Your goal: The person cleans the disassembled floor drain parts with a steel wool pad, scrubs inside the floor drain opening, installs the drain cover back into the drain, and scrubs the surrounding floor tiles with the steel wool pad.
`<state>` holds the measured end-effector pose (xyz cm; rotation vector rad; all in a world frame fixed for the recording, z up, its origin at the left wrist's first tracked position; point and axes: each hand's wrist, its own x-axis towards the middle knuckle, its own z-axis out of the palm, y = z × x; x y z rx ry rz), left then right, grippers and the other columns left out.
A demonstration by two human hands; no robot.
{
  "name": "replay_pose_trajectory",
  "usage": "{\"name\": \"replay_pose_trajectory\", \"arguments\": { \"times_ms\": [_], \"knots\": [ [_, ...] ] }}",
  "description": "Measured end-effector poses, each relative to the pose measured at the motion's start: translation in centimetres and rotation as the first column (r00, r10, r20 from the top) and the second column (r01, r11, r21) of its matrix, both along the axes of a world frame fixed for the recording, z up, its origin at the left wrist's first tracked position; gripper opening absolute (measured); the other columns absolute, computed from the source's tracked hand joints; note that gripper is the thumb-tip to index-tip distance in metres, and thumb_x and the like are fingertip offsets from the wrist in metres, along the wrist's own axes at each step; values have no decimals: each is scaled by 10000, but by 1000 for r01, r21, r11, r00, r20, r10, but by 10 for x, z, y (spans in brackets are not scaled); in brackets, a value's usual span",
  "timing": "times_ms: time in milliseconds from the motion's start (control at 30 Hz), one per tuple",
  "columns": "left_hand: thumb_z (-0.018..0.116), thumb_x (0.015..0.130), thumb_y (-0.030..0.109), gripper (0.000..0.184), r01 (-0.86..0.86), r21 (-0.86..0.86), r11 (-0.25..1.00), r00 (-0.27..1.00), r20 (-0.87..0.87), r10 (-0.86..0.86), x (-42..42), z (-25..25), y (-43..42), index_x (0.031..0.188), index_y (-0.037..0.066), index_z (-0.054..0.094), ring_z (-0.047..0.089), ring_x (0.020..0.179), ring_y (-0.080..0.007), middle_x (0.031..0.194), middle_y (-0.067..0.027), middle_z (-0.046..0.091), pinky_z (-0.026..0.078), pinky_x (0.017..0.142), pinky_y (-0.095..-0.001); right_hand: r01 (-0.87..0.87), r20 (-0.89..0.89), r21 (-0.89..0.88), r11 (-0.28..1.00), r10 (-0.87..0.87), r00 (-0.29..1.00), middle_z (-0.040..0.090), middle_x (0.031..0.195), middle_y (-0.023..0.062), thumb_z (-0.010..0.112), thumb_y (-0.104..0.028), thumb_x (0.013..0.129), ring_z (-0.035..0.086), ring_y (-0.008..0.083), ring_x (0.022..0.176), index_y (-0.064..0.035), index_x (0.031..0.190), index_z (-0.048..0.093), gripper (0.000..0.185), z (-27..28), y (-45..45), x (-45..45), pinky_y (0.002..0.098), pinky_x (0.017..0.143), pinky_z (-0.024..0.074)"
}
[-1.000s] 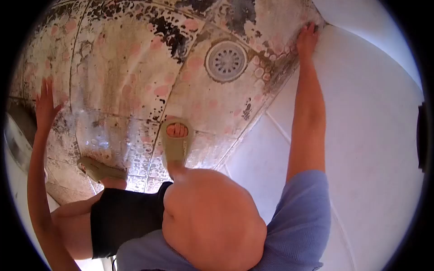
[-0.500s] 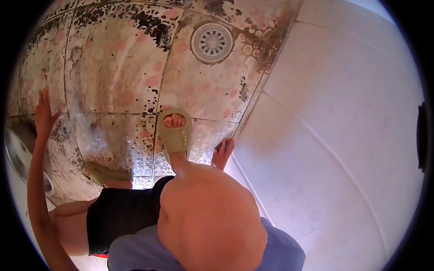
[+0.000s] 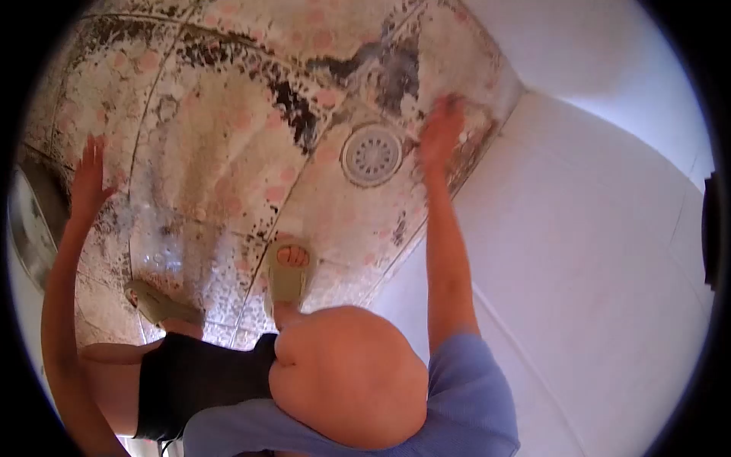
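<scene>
My right hand [image 3: 440, 139] is stretched out over the floor just right of the round drain [image 3: 371, 155], close to the corner where floor and wall meet. Motion blurs its fingers. They look curled around a small dark thing that I cannot make out. On the far left, my left hand [image 3: 90, 177] is open, palm down with fingers extended, beside a metal basin [image 3: 32, 221]. Whether it touches the tiles I cannot tell. The tiled floor [image 3: 221, 145] has pinkish spots and dark, grimy patches, with a wet shine near my feet.
A pale wall [image 3: 579, 251] runs down the right side and meets another in the upper right corner. My feet wear olive slides, the right slide [image 3: 288, 280] ahead of the left slide [image 3: 161, 306]. My bent knee [image 3: 350, 373] fills the lower middle.
My right hand has moved from low beside the wall, near my right foot, up to the far corner beside the drain. The view has shifted, and the drain sits lower in it.
</scene>
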<state>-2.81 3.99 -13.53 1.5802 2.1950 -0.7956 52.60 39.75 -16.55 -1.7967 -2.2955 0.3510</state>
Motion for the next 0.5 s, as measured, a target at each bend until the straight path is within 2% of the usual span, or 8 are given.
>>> {"name": "replay_pose_trajectory", "arguments": {
  "times_ms": [100,133,200,267,300,367,400,500],
  "knots": [
    [831,563,143,1140,-52,9,999,999,15,52,14,11,6,1434,78,99,238,1332,-346,1486,-175,95,291,1050,-451,-550,233,38,834,528,817,472,1192,215,441,-114,859,437,373,1098,5,1255,451,413,-12,-29,47,425,979,309],
    [835,558,154,1147,-49,16,999,999,13,48,15,11,6,1434,74,97,236,1333,-348,1487,-177,89,285,1054,-451,-194,-219,-65,979,175,960,521,1129,193,476,-148,871,465,351,1058,-15,1228,477,381,7,-15,43,441,953,329],
    [844,548,202,1157,-80,5,997,996,31,80,15,9,5,1429,62,107,229,1338,-348,1489,-178,79,263,1065,-451,176,-196,4,984,-172,965,553,1093,184,512,-141,859,485,328,1031,-15,1178,506,343,1,43,67,448,927,351],
    [846,542,217,1156,-78,17,997,997,0,78,16,9,6,1425,60,118,234,1338,-342,1490,-175,78,251,1072,-448,110,119,230,967,-140,983,508,1159,210,505,-70,815,460,340,1072,18,1165,497,361,-16,101,47,438,936,344],
    [848,538,225,1155,-80,19,997,997,-8,80,19,11,6,1423,59,123,236,1338,-339,1490,-173,78,245,1075,-446,104,23,117,988,-107,994,479,1199,225,497,-41,796,441,353,1100,31,1176,486,388,-3,120,2,438,946,334],
    [849,528,245,1148,-81,46,996,997,-12,82,25,16,13,1419,72,147,257,1332,-325,1491,-166,85,235,1074,-461,-256,-18,476,841,301,954,498,1214,237,463,-65,805,456,354,1134,11,1213,488,416,-49,140,-107,449,965,337],
    [849,528,249,1146,-78,69,995,997,-8,79,26,17,14,1419,75,150,264,1329,-323,1491,-165,86,234,1073,-466,-236,96,528,816,219,971,518,1176,227,452,-64,805,460,350,1125,14,1164,515,373,-51,125,-187,469,955,336],
    [841,548,274,1128,-98,51,994,995,-10,99,26,24,9,1420,83,151,253,1337,-307,1497,-144,82,217,1075,-482,-431,26,193,882,434,900,535,1115,187,539,12,730,500,332,1051,15,1094,534,365,-50,10,-377,434,858,412]
  ]
}}
